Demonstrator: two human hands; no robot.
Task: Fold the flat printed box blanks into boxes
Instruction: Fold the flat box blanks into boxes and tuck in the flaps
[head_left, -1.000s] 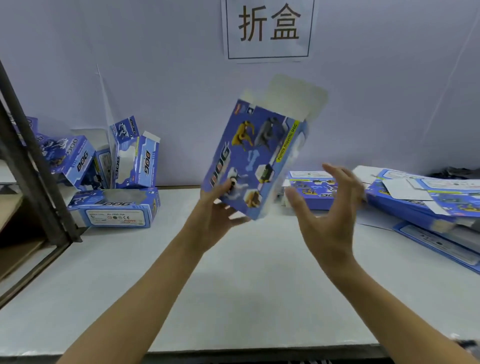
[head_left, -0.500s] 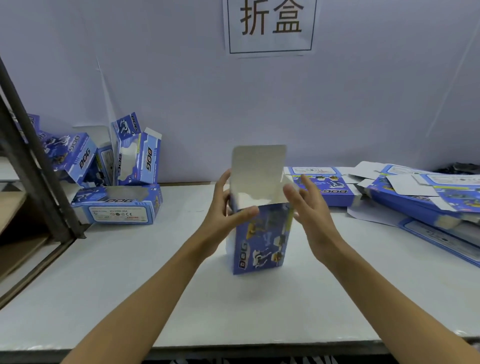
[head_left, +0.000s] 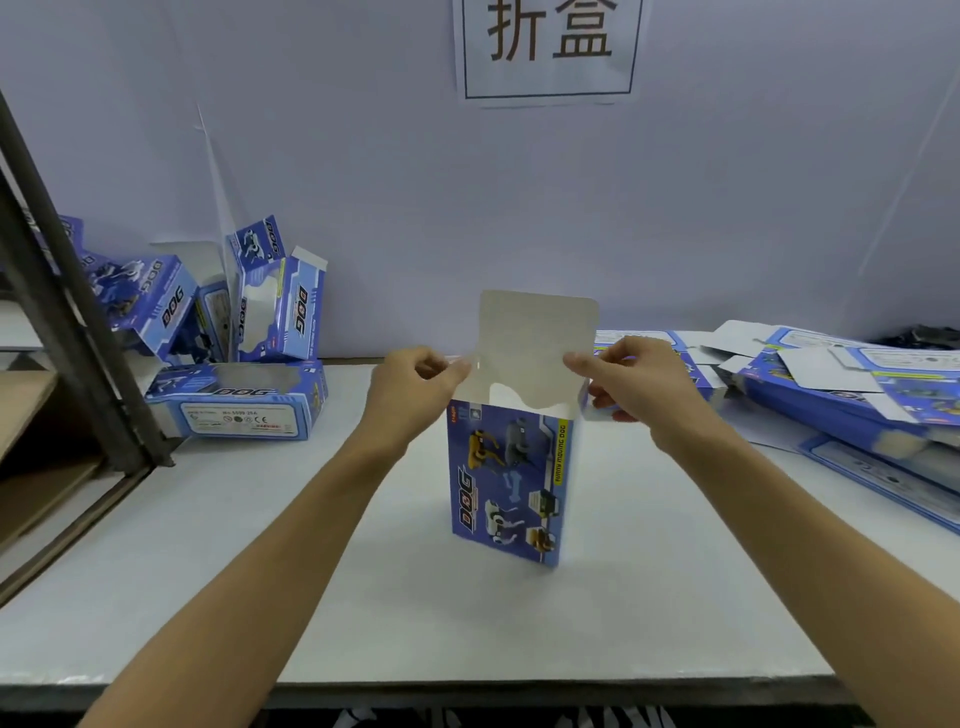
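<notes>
- A blue printed box (head_left: 506, 483) stands upright near the middle of a white desk (head_left: 649, 597), its bottom end resting on the surface and its top end open.
- A tall white lid flap (head_left: 537, 332) rises from the far edge of the open top.
- The left hand (head_left: 415, 387) is at the upper left corner of the box; its fingers (head_left: 452, 370) are curled and appear to pinch a small side flap there.
- The right hand (head_left: 636, 382) is at the upper right corner, thumb and fingers narrowed in what looks like a pinch on the matching side flap; the flap itself is mostly hidden.
- The step in hand seems to be closing the top: the body is already squared up, and the side flaps are being dealt with first.
- The next move probably calls for pressing both side flaps inward, then bending the lid flap toward the near side and tucking its edge into the box.
- Finished boxes (head_left: 234, 400) lie piled at the far left of the desk beside a dark metal frame (head_left: 67, 312).
- Flat blanks (head_left: 852, 395) are stacked at the far right.
- A paper sign (head_left: 548, 49) with two Chinese characters hangs on the wall behind.
</notes>
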